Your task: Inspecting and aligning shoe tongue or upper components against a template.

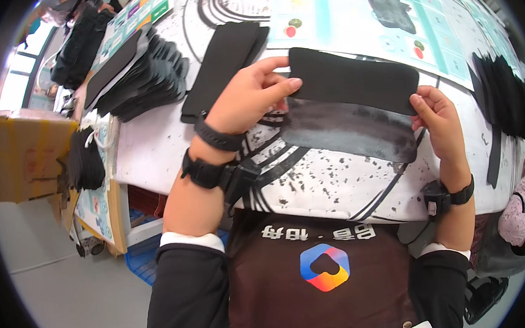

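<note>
A flat black strip (353, 75) with rounded corners is stretched between my two hands, raised slightly over the table. My left hand (252, 95) pinches its left end between thumb and fingers. At the opposite end, my right hand (437, 117) closes thumb and fingers on the lower right corner. Just below the strip, a dark grey smudged patch (350, 130) of similar shape shows on the white tabletop (312, 188). Beside my left hand lies a small stack of black strips (223, 61).
A taller pile of dark strips (140, 78) stands at the left. More black strips (502, 98) lie at the right edge, near another person's arm (521, 208). Printed teal sheets (326, 22) cover the far side. A cardboard box (30, 157) is at the left.
</note>
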The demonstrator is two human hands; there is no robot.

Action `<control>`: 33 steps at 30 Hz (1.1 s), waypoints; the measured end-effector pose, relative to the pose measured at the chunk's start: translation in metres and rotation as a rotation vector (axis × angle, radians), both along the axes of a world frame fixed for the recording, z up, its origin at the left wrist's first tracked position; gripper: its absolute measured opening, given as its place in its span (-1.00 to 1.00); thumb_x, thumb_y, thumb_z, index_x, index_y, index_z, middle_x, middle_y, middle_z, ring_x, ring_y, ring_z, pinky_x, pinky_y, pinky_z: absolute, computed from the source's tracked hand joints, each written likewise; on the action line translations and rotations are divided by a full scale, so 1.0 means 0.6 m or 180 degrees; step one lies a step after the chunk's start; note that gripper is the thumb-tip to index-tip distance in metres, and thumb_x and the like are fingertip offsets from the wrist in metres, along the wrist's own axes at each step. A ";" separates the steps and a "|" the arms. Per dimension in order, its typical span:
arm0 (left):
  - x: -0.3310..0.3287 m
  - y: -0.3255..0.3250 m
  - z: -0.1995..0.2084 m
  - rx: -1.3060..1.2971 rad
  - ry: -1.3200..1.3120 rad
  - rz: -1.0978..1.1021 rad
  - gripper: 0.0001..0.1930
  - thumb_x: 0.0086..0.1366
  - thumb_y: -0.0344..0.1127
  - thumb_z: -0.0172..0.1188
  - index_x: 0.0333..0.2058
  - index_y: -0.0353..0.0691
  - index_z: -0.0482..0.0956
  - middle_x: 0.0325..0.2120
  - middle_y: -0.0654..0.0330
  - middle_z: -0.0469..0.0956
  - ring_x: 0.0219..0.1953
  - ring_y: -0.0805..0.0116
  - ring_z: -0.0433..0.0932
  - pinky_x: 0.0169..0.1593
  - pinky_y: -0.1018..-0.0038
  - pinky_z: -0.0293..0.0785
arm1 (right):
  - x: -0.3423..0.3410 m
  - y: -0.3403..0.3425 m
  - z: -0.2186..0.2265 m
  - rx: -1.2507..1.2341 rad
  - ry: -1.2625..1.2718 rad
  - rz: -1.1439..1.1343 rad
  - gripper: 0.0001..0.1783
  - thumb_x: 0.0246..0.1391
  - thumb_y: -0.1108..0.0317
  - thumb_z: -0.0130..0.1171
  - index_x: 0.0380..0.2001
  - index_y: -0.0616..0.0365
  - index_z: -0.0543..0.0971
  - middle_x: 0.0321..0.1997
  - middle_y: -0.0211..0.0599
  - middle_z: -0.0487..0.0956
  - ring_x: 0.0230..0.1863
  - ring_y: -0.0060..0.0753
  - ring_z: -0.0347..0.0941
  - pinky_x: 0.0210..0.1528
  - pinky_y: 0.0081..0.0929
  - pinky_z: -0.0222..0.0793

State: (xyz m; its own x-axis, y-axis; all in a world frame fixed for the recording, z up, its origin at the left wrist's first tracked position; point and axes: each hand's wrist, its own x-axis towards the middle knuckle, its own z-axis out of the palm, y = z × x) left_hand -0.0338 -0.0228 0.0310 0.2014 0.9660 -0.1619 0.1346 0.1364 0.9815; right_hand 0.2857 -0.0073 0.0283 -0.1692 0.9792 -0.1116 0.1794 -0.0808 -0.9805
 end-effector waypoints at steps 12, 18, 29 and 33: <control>0.011 -0.012 0.004 -0.0398 0.0082 0.0371 -0.81 0.17 -0.36 0.18 -0.32 -0.40 0.52 -0.50 0.31 0.50 -0.46 0.64 0.45 -0.36 0.70 0.40 | 0.025 0.002 0.005 -0.0828 -0.0047 0.0328 -0.81 0.01 0.37 0.18 -0.36 0.30 0.51 -0.51 -0.42 0.50 -0.53 -0.65 0.42 -0.44 -0.71 0.37; 0.012 -0.013 0.016 -0.0822 0.0422 -0.0081 -0.81 0.21 -0.31 0.14 -0.46 -0.35 0.50 -0.61 0.34 0.45 -0.53 0.65 0.38 -0.42 0.70 0.33 | 0.032 0.000 0.029 -0.1385 -0.0572 0.0521 -0.80 0.04 0.32 0.16 -0.55 0.20 0.46 -0.63 -0.50 0.44 -0.62 -0.72 0.33 -0.55 -0.75 0.24; 0.005 -0.014 0.021 0.0122 0.1767 -0.0874 -0.84 0.18 -0.37 0.10 -0.50 -0.36 0.47 -0.68 0.13 0.38 -0.65 0.31 0.37 -0.52 0.49 0.27 | 0.030 -0.006 0.036 -0.0476 -0.1713 0.1428 -0.79 0.02 0.36 0.09 -0.56 0.29 0.48 -0.65 -0.19 0.44 -0.60 -0.26 0.39 -0.52 -0.44 0.26; 0.007 -0.009 0.022 0.0020 0.1908 -0.1076 -0.84 0.17 -0.36 0.12 -0.51 -0.35 0.49 -0.68 0.14 0.40 -0.66 0.34 0.37 -0.54 0.50 0.27 | 0.030 -0.006 0.039 -0.0138 -0.2057 0.1731 -0.81 -0.04 0.32 0.15 -0.57 0.24 0.50 -0.62 -0.17 0.45 -0.55 -0.12 0.38 -0.50 -0.34 0.26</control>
State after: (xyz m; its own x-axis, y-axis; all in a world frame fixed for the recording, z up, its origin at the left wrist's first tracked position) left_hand -0.0295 -0.0280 0.0442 0.3694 0.8671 -0.3341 0.6887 -0.0140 0.7249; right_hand 0.3035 -0.0109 0.0520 -0.5056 0.7726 -0.3840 0.7286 0.1439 -0.6697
